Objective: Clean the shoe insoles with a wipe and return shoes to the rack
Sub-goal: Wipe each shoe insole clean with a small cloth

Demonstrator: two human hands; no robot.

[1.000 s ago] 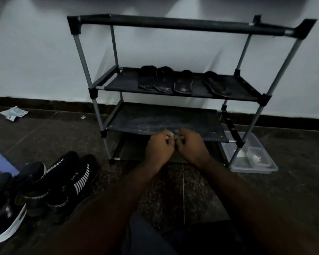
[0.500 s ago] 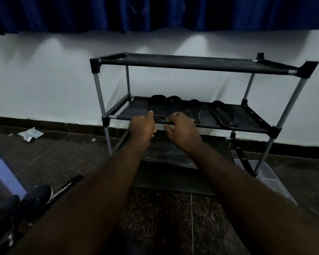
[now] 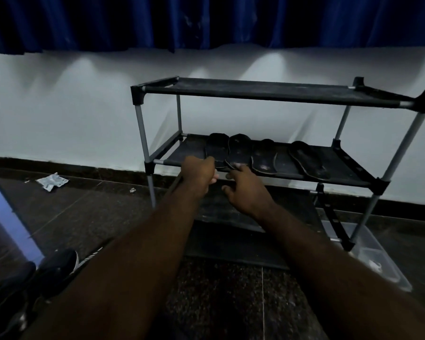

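Note:
A black shoe rack (image 3: 275,93) with grey posts stands against the white wall. Several dark insoles lie side by side on its middle shelf (image 3: 349,170). My left hand (image 3: 198,175) is at the shelf's front bar with its fingers curled, right at the heel of the leftmost insole (image 3: 217,148). What those fingers hold is hidden behind the hand. My right hand (image 3: 243,190) is beside it with loosely spread fingers. Its fingertips reach the near end of the second insole (image 3: 239,150). Black sneakers (image 3: 57,268) with white stripes sit on the floor at lower left.
A crumpled white wipe (image 3: 50,181) lies on the dark floor left of the rack. A clear plastic box (image 3: 378,263) sits on the floor by the rack's right legs. A blue curtain (image 3: 206,20) hangs above, and a pale blue panel (image 3: 3,212) stands at the left edge.
Both hands rose from the lower shelf, where they pinched something small and white together, to the middle shelf's front edge. My view tilted up. My left fingers curled further since half a second ago.

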